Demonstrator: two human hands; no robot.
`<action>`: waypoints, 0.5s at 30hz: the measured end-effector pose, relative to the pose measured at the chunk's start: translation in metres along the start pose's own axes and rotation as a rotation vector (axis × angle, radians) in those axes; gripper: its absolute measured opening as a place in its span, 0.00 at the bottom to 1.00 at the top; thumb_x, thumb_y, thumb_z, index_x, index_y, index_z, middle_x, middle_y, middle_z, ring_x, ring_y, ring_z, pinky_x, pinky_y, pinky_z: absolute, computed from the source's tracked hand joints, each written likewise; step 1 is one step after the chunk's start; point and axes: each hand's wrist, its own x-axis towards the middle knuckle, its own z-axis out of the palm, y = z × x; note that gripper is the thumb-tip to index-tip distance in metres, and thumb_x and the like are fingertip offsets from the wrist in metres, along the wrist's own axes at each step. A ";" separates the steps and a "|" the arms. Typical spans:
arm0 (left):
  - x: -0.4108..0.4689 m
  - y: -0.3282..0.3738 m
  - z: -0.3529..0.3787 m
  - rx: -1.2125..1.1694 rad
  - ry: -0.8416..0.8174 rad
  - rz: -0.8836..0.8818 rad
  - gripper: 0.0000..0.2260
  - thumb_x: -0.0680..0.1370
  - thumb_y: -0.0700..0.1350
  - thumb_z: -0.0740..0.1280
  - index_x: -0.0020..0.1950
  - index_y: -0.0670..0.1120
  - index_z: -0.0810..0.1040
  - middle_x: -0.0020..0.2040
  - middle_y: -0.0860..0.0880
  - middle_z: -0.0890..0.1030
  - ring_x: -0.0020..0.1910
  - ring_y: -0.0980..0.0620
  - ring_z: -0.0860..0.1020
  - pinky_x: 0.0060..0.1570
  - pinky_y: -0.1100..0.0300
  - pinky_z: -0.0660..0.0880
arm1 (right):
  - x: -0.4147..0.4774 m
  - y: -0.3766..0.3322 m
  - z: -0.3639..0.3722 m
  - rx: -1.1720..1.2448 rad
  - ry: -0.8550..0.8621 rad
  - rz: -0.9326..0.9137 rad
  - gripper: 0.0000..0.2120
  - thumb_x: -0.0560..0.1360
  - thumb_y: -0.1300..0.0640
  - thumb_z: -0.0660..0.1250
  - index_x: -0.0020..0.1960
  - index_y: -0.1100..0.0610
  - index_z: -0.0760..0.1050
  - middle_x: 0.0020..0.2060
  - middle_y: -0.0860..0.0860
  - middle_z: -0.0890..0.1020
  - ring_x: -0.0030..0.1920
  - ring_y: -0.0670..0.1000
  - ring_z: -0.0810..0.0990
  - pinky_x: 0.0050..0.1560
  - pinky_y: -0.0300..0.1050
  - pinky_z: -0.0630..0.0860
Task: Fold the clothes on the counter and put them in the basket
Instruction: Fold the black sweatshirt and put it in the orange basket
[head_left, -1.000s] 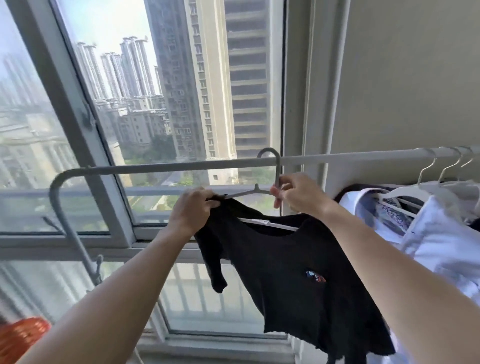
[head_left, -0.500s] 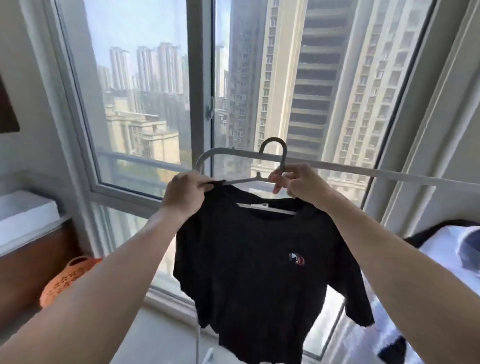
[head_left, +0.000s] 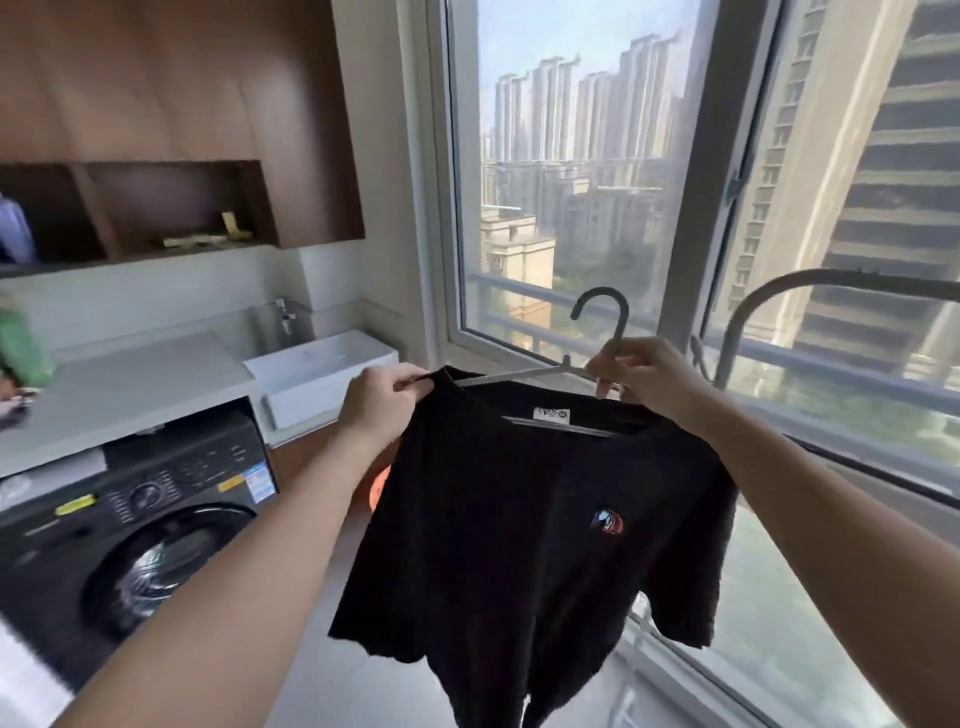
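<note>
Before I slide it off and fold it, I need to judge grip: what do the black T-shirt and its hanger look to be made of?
The black T-shirt looks like a soft, matte knit, probably cotton. It hangs limp and puckers where the left hand pinches its shoulder. The hanger is grey, thin and rigid with a smooth, dull finish. It could be plastic or coated metal, and this view cannot settle which.

Rack rail just right of right hand; counter well left.
</note>
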 end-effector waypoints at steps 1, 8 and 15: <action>0.006 -0.013 -0.005 -0.014 -0.020 -0.030 0.05 0.78 0.47 0.71 0.51 0.51 0.86 0.46 0.54 0.86 0.48 0.54 0.81 0.51 0.59 0.74 | 0.014 0.004 0.009 0.021 -0.018 0.005 0.07 0.78 0.53 0.70 0.45 0.56 0.83 0.35 0.54 0.85 0.35 0.53 0.74 0.39 0.47 0.73; 0.096 -0.122 -0.040 -0.018 0.056 -0.258 0.05 0.78 0.46 0.71 0.52 0.49 0.85 0.48 0.53 0.85 0.52 0.52 0.83 0.61 0.53 0.76 | 0.166 0.026 0.094 0.461 0.015 0.031 0.11 0.81 0.55 0.65 0.51 0.63 0.78 0.33 0.53 0.78 0.24 0.46 0.64 0.23 0.36 0.59; 0.211 -0.161 -0.068 -0.026 0.144 -0.250 0.08 0.82 0.46 0.63 0.52 0.50 0.83 0.45 0.56 0.84 0.50 0.53 0.81 0.55 0.53 0.74 | 0.334 0.006 0.172 0.853 -0.028 0.026 0.09 0.82 0.55 0.63 0.55 0.61 0.74 0.32 0.51 0.74 0.23 0.44 0.60 0.22 0.36 0.56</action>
